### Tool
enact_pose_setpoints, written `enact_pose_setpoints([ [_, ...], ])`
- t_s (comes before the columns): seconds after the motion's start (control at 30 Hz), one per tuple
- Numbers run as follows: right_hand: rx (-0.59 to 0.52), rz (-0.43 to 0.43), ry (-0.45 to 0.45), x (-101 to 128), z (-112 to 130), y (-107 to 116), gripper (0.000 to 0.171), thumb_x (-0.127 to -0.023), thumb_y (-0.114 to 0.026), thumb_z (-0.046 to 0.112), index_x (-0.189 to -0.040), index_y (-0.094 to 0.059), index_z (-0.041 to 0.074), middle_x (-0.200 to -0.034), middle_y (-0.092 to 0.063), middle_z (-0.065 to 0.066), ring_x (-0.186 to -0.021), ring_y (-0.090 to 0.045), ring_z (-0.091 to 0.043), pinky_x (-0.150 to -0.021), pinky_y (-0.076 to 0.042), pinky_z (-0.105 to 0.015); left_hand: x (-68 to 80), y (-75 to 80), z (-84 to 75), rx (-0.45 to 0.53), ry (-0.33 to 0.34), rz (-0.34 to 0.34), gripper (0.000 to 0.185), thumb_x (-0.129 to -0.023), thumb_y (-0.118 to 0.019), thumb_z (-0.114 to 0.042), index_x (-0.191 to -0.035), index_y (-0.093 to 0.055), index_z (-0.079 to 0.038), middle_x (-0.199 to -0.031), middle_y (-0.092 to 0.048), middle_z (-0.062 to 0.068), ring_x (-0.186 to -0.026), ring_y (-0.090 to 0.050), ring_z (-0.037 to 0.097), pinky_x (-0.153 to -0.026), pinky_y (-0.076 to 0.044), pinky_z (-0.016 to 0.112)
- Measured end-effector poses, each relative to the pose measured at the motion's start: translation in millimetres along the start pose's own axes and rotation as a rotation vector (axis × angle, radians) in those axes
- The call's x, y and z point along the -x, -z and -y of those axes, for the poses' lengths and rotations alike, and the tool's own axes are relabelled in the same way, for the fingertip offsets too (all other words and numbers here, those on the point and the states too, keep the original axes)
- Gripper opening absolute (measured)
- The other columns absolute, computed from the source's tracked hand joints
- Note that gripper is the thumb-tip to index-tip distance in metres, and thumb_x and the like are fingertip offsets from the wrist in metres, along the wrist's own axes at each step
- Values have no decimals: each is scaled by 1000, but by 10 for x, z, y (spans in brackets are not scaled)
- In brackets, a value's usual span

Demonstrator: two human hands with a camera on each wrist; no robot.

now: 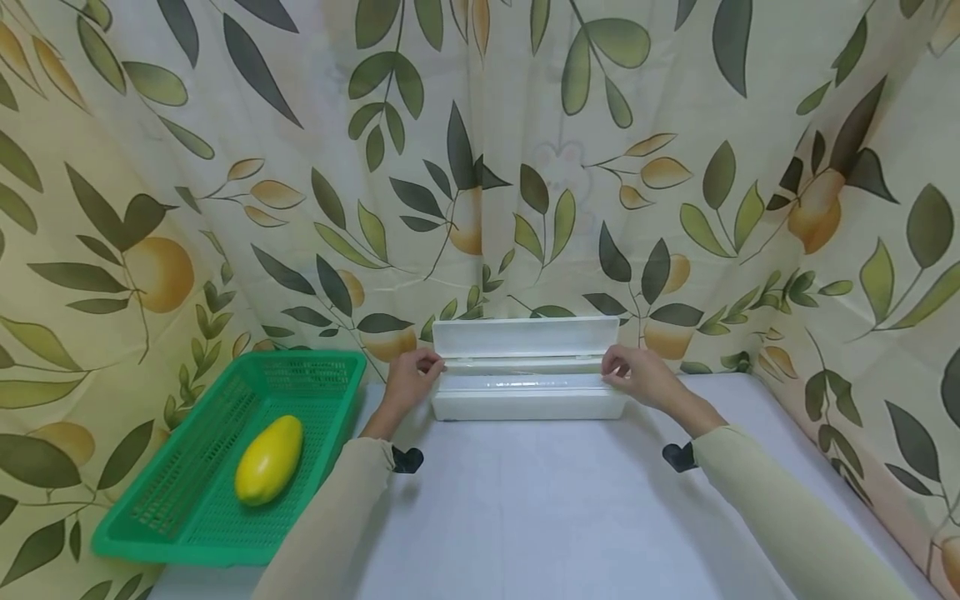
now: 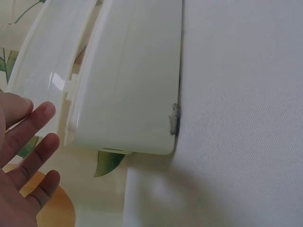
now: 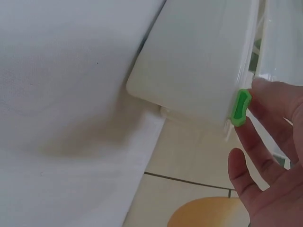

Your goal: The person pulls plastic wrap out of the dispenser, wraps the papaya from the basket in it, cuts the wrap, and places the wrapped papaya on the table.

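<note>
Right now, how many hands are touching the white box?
2. The left hand is at the left end of the white box, and the right hand is at its right end.

Backdrop: a cream curtain printed with dark and pale green leaves and orange fruit hangs in soft folds across the far side and wraps round the left and right.
Tabletop: a white cloth-covered tabletop, faintly creased into squares, runs from the near edge to the curtain at the far side.
Tabletop edge: in the right wrist view the cloth ends at a straight hem, and below it lies a pale floor with a thin dark joint line, perhaps tile.
Below the edge: a rounded orange-brown shape shows near the floor; too blurred to tell what it is.
Light: even and soft, with faint shadows on the cloth.
</note>
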State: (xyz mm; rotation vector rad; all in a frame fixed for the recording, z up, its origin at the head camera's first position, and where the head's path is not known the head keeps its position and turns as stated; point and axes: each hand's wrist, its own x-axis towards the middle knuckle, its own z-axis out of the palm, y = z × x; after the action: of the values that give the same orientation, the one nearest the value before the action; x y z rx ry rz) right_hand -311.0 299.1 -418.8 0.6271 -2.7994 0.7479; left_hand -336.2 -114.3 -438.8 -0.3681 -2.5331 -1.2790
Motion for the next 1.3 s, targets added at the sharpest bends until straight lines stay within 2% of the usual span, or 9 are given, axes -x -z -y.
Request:
enact_pose_setpoints([
  [0.17,16,3,-1,-25,-6,-16,10,-90,-73,-2,-99,-75,2,-89,-73,-5,-83,-65,-22,-75,-54,-39,3,-1,4,5,-2,-3,8,-97,-71,-9,-90,-74,-7,-85,-77,4,-80,-68,20,-72,-50,33],
  [0.43,26,-32,-16,-16,2,20,11,-92,-72,0,-102,-78,3,-90,-75,-6,-80,-64,-21,-69,-51,-36,10,9,8,16,-3,1,7,-97,-71,-10,-92,-75,-6,-86,-77,3,-81,-69,19,-72,-51,32],
  [0.73,2,-75,-30,-50,60,170,11,-95,-71,3,-104,-77,2,-94,-74,-10,-85,-63,-26,-69,-50,-35,10,115,-114,40,3,1,8,-98,-70,-11,-96,-75,-5,-88,-77,6,-83,-67,22,-67,-49,28],
  [0.93,3,-113,13,-52,111,276,10,-94,-72,0,-101,-77,1,-91,-75,-11,-80,-62,-24,-64,-49,-32,28,177,-164,54,10,-6,10,-99,-69,-12,-99,-74,-4,-90,-78,7,-83,-67,22,-64,-48,26],
  [1.17,14,-153,42,-68,175,393,10,-95,-70,0,-101,-77,1,-95,-75,-12,-82,-65,-27,-66,-51,-34,19,243,-235,67,-28,-34,14,-101,-67,-13,-102,-74,-1,-91,-78,7,-89,-71,24,-79,-54,34],
  [1.3,32,-157,42,-69,202,482,10,-95,-69,1,-102,-77,2,-97,-75,-13,-83,-67,-29,-65,-51,-35,16,297,-314,103,-53,-41,12,-100,-67,-10,-101,-73,0,-91,-77,11,-89,-73,28,-83,-58,40],
])
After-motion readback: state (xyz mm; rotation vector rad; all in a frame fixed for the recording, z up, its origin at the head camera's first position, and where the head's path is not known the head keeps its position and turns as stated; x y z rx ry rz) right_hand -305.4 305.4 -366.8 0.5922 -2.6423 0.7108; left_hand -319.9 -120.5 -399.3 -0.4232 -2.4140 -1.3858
